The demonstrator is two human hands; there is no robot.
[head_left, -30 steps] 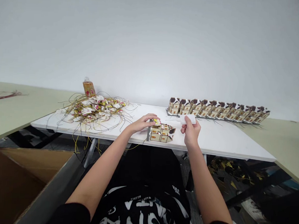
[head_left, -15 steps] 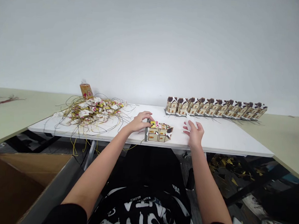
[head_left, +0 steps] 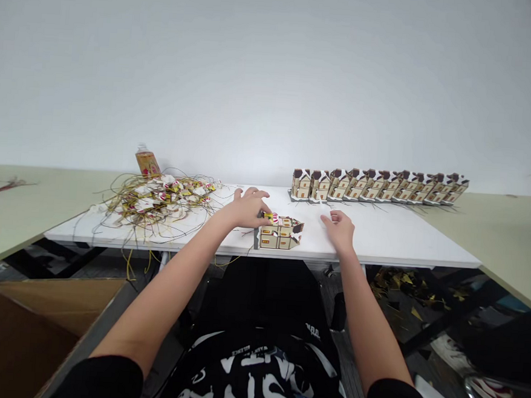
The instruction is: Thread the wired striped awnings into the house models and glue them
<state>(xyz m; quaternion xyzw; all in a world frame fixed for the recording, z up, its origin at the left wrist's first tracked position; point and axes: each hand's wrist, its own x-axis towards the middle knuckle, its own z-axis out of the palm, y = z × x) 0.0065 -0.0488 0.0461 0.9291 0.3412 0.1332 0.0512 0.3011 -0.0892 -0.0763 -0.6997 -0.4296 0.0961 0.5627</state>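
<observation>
Seen from above, two bare forearms are slanting inward, away from the body. The left forearm [head_left: 174,293] is angling rightward, its wrist [head_left: 226,217] bending slightly, and the left hand [head_left: 247,209] is spreading palm down, several fingers [head_left: 250,192] fanning apart. The right forearm [head_left: 369,309] is leaning leftward, and the right hand [head_left: 340,229] is turning its palm inward, fingers loosely curling; its exact grip is too small to tell. A gap is separating the hands.
</observation>
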